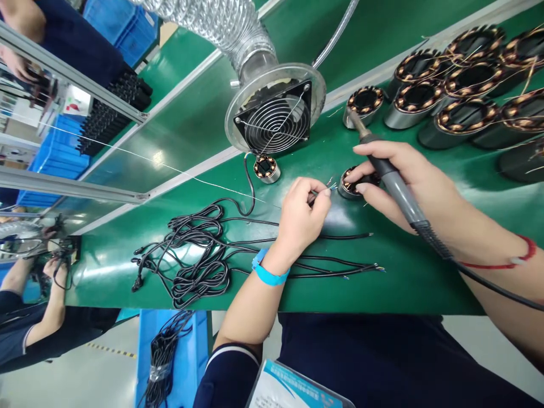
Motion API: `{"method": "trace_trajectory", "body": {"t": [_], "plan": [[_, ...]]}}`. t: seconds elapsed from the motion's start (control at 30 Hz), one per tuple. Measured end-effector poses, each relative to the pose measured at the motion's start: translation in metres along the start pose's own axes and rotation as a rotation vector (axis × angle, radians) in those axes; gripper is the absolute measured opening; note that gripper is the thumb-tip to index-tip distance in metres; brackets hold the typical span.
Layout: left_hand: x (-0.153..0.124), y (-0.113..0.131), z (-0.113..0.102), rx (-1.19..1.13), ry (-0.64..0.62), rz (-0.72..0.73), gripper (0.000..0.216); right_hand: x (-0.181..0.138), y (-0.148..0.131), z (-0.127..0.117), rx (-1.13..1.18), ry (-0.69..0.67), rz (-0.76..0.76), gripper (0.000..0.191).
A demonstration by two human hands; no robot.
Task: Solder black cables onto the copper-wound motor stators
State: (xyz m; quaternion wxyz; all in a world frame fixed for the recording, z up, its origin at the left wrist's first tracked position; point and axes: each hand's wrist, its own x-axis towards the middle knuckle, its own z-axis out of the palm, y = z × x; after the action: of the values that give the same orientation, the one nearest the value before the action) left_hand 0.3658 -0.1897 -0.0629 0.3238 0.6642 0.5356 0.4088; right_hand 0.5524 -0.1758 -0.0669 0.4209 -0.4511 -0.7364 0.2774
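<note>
My left hand [304,212] pinches the end of a black cable, whose thin stripped wires [332,185] poke out past the fingertips. In my right hand [408,181] lies a soldering iron [393,184], its tip end pointing up and left toward a motor stator [366,102]. The right index finger and thumb also reach to a smaller stator [351,184] on the green bench; whether they grip it is unclear. Another small stator [267,169] stands below the fan. Coiled black power cables [199,255] lie left of my left hand, several bare ends pointing right.
A fume fan [276,122] on a silver duct [212,28] hangs over the bench [114,272]. Several copper-wound stators [467,79] crowd the back right. A blue bin [198,351] with bundled cables stands below the front edge. Co-workers' hands [57,269] show at far left.
</note>
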Motion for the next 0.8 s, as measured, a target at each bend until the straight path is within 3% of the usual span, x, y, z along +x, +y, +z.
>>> {"method": "trace_trajectory", "body": {"t": [0.37, 0.67, 0.8], "plan": [[0.001, -0.001, -0.004, -0.026, 0.042, -0.038, 0.014, 0.017, 0.001, 0.024, -0.16, 0.023, -0.093, 0.035], [0.003, -0.009, -0.008, 0.036, 0.072, 0.104, 0.011, -0.021, -0.031, -0.006, -0.102, 0.187, -0.05, 0.036], [0.005, -0.012, -0.007, 0.079, 0.054, 0.155, 0.013, -0.042, -0.026, -0.012, -0.183, 0.287, -0.099, 0.019]]}}
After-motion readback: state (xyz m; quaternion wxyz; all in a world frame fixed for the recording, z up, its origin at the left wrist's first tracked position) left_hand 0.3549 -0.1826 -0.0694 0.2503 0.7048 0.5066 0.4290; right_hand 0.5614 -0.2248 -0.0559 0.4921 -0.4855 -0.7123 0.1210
